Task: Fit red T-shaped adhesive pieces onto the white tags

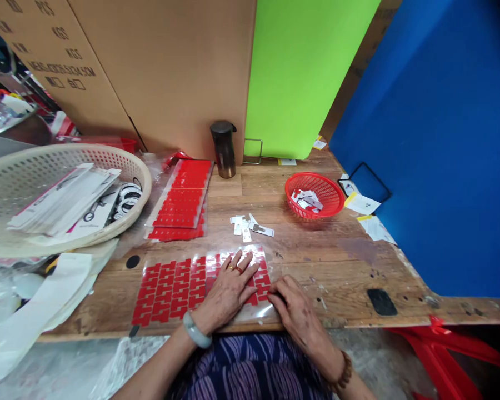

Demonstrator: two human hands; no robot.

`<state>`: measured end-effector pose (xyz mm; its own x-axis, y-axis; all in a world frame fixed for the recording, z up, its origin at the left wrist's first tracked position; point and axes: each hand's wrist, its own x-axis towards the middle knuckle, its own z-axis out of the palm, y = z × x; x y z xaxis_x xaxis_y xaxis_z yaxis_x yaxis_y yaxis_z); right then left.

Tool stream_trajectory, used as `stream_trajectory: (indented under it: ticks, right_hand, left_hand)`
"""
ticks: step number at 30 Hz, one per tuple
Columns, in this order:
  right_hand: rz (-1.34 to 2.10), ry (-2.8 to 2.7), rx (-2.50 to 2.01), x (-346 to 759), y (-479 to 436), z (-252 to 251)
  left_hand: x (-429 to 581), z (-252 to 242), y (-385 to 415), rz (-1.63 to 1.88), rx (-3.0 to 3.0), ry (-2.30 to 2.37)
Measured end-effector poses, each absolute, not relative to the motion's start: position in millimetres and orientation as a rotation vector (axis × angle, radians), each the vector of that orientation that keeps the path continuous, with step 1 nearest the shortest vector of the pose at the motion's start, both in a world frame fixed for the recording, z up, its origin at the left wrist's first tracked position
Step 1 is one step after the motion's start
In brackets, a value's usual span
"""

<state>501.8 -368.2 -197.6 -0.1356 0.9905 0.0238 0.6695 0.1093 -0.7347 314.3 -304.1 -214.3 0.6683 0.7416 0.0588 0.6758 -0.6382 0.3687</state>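
Observation:
A clear sheet of red die-cut stickers [182, 289] lies along the front of the wooden table. My left hand [229, 289] rests flat on its right part, fingers spread. At the sheet's right edge, the thumb and forefinger of my right hand [294, 305] pinch together on a red sticker; its outline is mostly hidden by the fingers. Just beyond the sheet is a small loose pile of white-and-grey flat pieces [246, 226]. More red sticker sheets [181, 194] are stacked behind to the left. A red basket [325, 191] at the back right holds similar small pieces.
A large cream basket [144, 208] with printed cards stands at the left, above white paper strips [45, 316]. A dark flask [224, 150] stands against the cardboard [170, 66]. Green [304, 72] and blue [437, 144] panels border the table. A black patch [381, 301] lies front right.

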Motion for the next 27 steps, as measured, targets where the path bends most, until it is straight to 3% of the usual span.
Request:
stream_trajectory:
  ticks: [16, 27]
  right_hand:
    - [0.641, -1.763, -1.545, 499, -384, -221]
    - [0.826, -1.644, -1.526, 498, -379, -208]
  left_hand:
    - [314, -214, -303, 0.277, 2.572, 1.112]
    - [314, -209, -302, 0.262, 2.52, 1.099]
